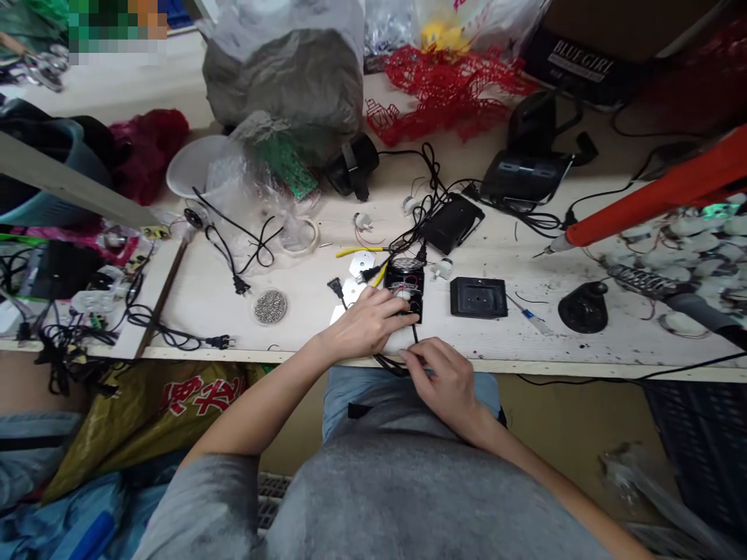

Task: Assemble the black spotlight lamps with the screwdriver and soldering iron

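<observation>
My left hand grips a small black open-backed electrical box with coloured wires inside, its fingers over the box's lower edge. Just below, at the workbench's front edge, my right hand pinches a black power cord running up from the box. A black square plate lies to the right of the box. Several white metal plates sit to its left, partly under my left hand. Yellow-handled pliers lie just above them.
Tangled black cables and a black device lie behind the box. An orange-handled soldering iron lies at right, near a heap of white round parts. A dish of small metal pieces and a black plugged cord lie at left.
</observation>
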Tool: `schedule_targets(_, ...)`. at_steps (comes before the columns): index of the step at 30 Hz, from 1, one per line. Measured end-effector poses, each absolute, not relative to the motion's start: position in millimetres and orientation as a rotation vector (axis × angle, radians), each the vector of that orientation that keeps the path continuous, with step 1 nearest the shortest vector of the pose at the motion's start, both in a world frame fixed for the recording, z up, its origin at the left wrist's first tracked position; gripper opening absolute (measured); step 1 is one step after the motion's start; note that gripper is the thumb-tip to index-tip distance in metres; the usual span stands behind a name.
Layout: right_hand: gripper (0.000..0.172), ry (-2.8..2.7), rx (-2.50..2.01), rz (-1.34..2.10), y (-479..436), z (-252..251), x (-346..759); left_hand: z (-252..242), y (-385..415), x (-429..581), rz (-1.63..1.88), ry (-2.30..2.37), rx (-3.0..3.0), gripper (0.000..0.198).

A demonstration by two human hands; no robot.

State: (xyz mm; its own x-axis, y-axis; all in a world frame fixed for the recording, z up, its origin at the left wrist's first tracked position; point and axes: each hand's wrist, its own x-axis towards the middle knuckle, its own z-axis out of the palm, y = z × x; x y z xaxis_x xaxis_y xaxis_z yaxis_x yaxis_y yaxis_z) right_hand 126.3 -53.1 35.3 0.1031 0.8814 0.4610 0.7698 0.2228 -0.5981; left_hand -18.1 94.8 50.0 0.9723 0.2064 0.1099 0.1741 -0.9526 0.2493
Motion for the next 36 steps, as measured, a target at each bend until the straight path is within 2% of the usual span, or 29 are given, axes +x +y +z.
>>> schedule_targets(4, 0.008, -1.505, -1.663, 0.186, -52.8, 32.6, 136.4, 46.7, 92.3, -20.1, 0.233, 0.302, 2.875, 0.04)
schedule_targets(6, 0.017, -1.465, -1.702, 0.221, -51.1, 29.8, 139.0, 44.3, 89.0, -22.6, 0.289, 0.315, 2.858, 0.039)
schedule_targets(9, 0.016, -1.468, -1.721, 0.253, -48.2, 27.6, 140.3, 41.2, 87.6, -28.7, 0.563, 0.438, 2.755, 0.04)
schedule_targets(10, 0.016, -1.467, -1.724, 0.254, -47.4, 27.6, 140.5, 40.8, 89.3, -30.7, 0.667, 0.512, 2.7, 0.047)
schedule_targets(12, 0.015, -1.463, -1.728, 0.253, -46.0, 28.2, 140.8, 41.2, 96.3, -32.9, 0.773, 0.637, 2.591, 0.078)
schedule_targets(14, 0.015, -1.47, -1.737, 0.241, -45.1, 28.9, 141.3, 42.4, 106.7, -31.9, 0.704, 0.652, 2.523, 0.105)
schedule_targets(16, 0.014, -1.482, -1.748, 0.223, -44.3, 29.2, 141.8, 43.9, 117.1, -27.9, 0.541, 0.596, 2.491, 0.117)
schedule_targets(20, 0.011, -1.522, -1.739, 0.163, -42.3, 28.4, 142.5, 47.3, 128.5, -17.9, 0.312, 0.582, 2.453, 0.119)
schedule_targets(24, 0.009, -1.614, -1.713, -0.012, -39.1, 27.1, 143.0, 47.1, 127.5, -13.2, 0.298, 0.64, 2.44, 0.113)
schedule_targets(32, 0.028, -1.746, -1.704, -0.118, -33.1, 27.0, 138.5, 31.2, 122.7, -12.3, 0.406, 0.701, 2.391, 0.121)
schedule_targets(36, 0.029, -1.795, -1.744, -0.097, -36.0, 31.3, 139.3, 28.9, 121.6, -12.4, 0.423, 0.699, 2.384, 0.124)
